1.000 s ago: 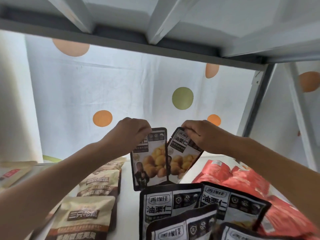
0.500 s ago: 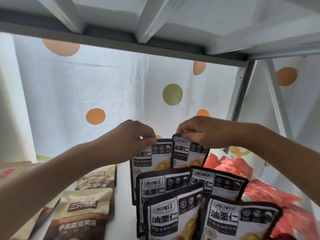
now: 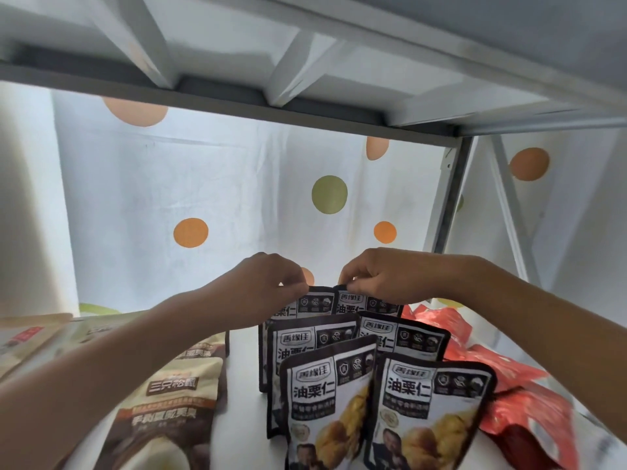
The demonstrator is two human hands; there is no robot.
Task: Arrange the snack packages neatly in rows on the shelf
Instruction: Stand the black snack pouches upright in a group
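Several black chestnut snack packages stand upright in two columns on the white shelf (image 3: 242, 354). My left hand (image 3: 261, 288) pinches the top edge of the rear left black package (image 3: 314, 303). My right hand (image 3: 383, 274) pinches the top edge of the rear right black package (image 3: 369, 304). Both rear packages stand side by side behind the middle pair (image 3: 359, 337) and the front pair (image 3: 383, 401), which hide their lower parts.
Beige and brown snack packages (image 3: 173, 408) lie in a column on the left. Red packages (image 3: 509, 395) lie heaped on the right. A spotted white cloth (image 3: 237, 184) hangs behind. The upper shelf's underside (image 3: 305, 62) runs overhead, with a grey post (image 3: 451, 198) at the right.
Both hands have lowered the two rear black packages from a raised, tilted pose down behind the other rows, where they now stand upright and level. The view has shifted closer.
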